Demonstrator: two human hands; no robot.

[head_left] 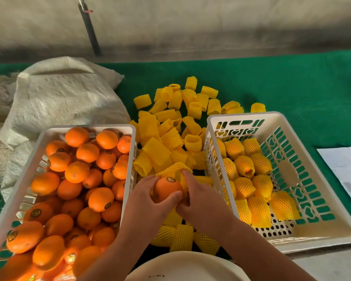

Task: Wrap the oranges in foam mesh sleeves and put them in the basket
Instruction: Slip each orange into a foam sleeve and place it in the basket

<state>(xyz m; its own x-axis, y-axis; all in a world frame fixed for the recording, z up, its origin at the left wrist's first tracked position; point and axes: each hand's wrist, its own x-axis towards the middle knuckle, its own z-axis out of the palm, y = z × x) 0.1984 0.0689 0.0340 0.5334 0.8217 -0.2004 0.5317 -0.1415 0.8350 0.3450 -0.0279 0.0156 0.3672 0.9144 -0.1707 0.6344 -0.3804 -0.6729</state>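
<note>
The job looks under half done. The right-hand basket (217,120), the one being filled, already carries about a dozen or more wrapped oranges (243,187) stacked toward its left and near sides, while its far-right floor is bare, showing the perforated bottom. Left of that basket, beyond the pile of sleeves, the supply basket (130,128) is heaped with bare oranges (77,171), so most of the work remains. Between the two baskets lies a loose pile of yellow foam mesh sleeves (170,126), spreading beyond the filling basket's far-left corner, plenty for what is left. Just left of the filling basket's near-left wall, above that pile, the current orange (167,189) is being sleeved: the left hand (148,201) has its fingers curled around the fruit, thumb across its near side, and the right hand (199,199) pinches the sleeve being fitted (173,169), drawn over the fruit's far side only, the stickered top still bare. Room to move is tight sideways, since both basket walls hem in the hands, but the filling basket's rim is low and its open mouth is immediately to the right, so I judge the transfer needs only a short lift over that rim. Beyond the filling basket, the green table (292,82) is open, with a paper sheet (345,171) right of it and a woven sack (65,94) far left.
</note>
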